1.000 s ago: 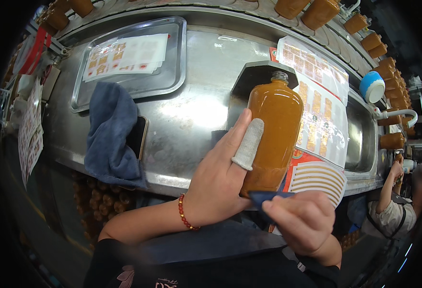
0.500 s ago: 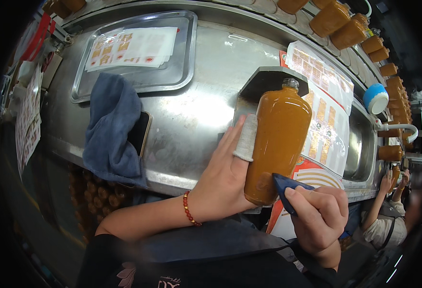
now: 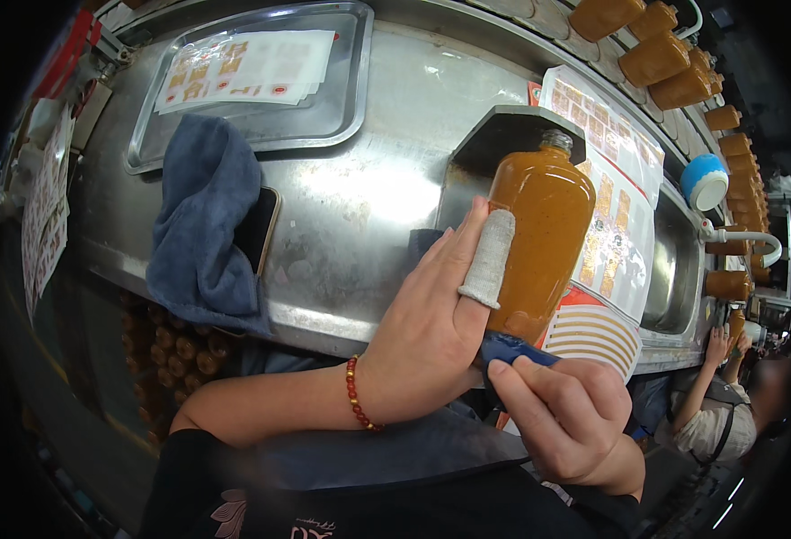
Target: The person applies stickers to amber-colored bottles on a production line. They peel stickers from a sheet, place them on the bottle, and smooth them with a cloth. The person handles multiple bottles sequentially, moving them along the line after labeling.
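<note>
An amber-brown glossy bottle point(image 3: 544, 211) with a clear threaded neck lies tilted, neck away from me, against a dark grey angular stand point(image 3: 494, 130). My left hand point(image 3: 427, 319) steadies the bottle along its left side, fingers stretched beside it. One of those fingers wears a pale knitted finger sleeve point(image 3: 488, 260) and rests on the bottle. Between thumb and fingers my right hand point(image 3: 571, 409) pinches a dark blue cloth point(image 3: 511, 349), which is pressed to the bottle's base end. The left palm's contact is hidden.
To the left, a blue towel point(image 3: 202, 216) partly covers a phone point(image 3: 259, 229). Behind it lies a metal tray point(image 3: 346, 117) with printed sheets point(image 3: 297, 67). More sticker sheets point(image 3: 616, 216), a sink point(image 3: 674, 278) and several amber bottles point(image 3: 656, 58) are on the right, with a co-worker point(image 3: 719, 395) beyond.
The blue cloth in my right hand has moved down and left, from the bottle's lower right face to its base end. My left hand stays against the bottle, its sleeved finger now further over the face.
</note>
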A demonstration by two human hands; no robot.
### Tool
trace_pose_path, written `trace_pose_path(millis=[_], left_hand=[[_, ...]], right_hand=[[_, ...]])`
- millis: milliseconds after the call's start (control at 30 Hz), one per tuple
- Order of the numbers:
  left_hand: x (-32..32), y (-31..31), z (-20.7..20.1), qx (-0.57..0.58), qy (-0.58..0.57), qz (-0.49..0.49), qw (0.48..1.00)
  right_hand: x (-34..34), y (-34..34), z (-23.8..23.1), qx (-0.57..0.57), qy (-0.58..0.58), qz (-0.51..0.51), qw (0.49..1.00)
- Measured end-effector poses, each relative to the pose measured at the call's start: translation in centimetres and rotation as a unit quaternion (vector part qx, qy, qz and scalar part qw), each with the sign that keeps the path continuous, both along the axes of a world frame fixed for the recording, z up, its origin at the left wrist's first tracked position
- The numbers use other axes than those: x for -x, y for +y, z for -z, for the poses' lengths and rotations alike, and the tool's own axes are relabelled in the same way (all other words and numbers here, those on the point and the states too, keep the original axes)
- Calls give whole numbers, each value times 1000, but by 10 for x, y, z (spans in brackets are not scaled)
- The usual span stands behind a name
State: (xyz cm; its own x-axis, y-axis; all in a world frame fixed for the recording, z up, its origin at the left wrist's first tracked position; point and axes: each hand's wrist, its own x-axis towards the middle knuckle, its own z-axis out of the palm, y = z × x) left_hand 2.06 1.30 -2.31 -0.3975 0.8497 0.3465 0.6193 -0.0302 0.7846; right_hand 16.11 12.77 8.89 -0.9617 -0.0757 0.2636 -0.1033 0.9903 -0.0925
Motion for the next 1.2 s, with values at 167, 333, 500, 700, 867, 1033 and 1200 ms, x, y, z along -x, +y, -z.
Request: trace_pose_path(millis=[167,333,500,700,867,1033,1200], left_hand=[[2,-2,-8,4,-23,13,1000],[5,-3,1,-13,2,9,1000],[7,-2,3,-36,-43,18,998],[10,-2,-3,-33,-84,18,996],[26,0,7,-26,-146,84,985],[33,-6,24,50,-44,108,992],[57,-50,-13,107,55,56,991]], right_hand=[[2,3,-3,-14,16,34,999],[4,5,-5,87,-24,43,995],[2,-9,2,-27,11,57,998],[3,-1,-8,-37,24,98,994],[-4,-7,6,193,-64,-2,979],[-2,16,13,325,14,209,922],[-30,47,42,497,184,412,741]])
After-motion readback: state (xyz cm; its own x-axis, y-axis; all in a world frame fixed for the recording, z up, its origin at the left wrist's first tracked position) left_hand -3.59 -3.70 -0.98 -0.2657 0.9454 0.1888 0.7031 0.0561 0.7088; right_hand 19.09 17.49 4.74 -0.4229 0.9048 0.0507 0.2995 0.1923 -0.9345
